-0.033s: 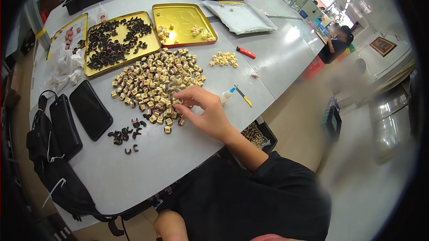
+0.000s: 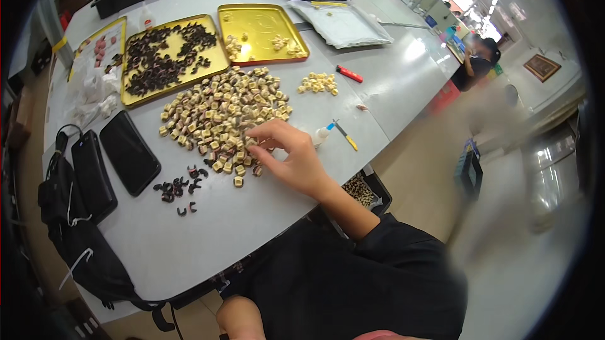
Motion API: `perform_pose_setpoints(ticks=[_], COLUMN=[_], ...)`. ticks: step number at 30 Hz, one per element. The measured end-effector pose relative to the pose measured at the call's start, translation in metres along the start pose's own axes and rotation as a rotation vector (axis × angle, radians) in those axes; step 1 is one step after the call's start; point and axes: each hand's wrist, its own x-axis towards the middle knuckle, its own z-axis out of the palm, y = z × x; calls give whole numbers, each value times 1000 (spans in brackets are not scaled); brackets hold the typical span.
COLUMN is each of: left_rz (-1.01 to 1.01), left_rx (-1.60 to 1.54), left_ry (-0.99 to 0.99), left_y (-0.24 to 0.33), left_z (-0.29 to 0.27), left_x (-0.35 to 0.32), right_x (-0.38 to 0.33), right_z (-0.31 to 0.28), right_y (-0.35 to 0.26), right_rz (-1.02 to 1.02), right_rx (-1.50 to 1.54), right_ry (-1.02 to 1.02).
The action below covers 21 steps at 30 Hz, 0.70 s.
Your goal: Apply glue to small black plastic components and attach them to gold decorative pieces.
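My right hand point(image 2: 293, 156) reaches over the near right edge of a heap of small cream-and-dark blocks point(image 2: 217, 110). Its thumb and forefinger are pinched around one small cream block point(image 2: 251, 141), which the fingertips partly cover. A single block point(image 2: 238, 181) lies just off the heap on the near side. Of my left arm, only a bare stretch point(image 2: 241, 318) shows at the lower edge; the hand itself is out of view. Several loose black curved pieces point(image 2: 179, 189) lie on the table left of my right hand.
Beyond the heap stand a gold tray of black pieces point(image 2: 217, 56) and another gold tray point(image 2: 261, 17). A phone point(image 2: 129, 153) and black pouch point(image 2: 94, 258) lie left. Right are cream pieces point(image 2: 318, 83), a red cutter point(image 2: 349, 74), a glue bottle point(image 2: 321, 135) and tweezers point(image 2: 346, 136).
The whole view has shifted by a few pixels. My right hand keeps its place at the heap, with the same pinch.
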Motion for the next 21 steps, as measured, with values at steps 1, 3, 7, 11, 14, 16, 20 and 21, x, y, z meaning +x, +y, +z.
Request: perform_pose_setpoints(ticks=[1, 3, 7, 11, 14, 16, 20, 21], left_rz=[25, 110, 83, -313, -643, -782, -831, -826], left_rx=[12, -52, 186, 238, 173, 97, 70, 68], left_ry=[7, 78, -25, -211, 36, 124, 109, 84], left_y=[-1, -11, -58, -83, -85, -90, -90, -90], left_z=[-2, -7, -31, -60, -63, -62, -62, -61], left_x=[-2, -8, -44, -66, -71, -68, -69, -70], right_x=[2, 6, 18, 16, 11, 12, 16, 17], right_z=[2, 5, 1, 15, 27, 36, 51, 53], right_y=[-1, -5, -20, -35, -35, -35, -24, -19], right_rz=[-4, -30, -193, -264, -330, -352, -429, -477], right_rx=[24, -19, -270, -272, -215, -281, -468, -494], right_ry=[-20, -28, 3, -67, -362, -358, -322, -310])
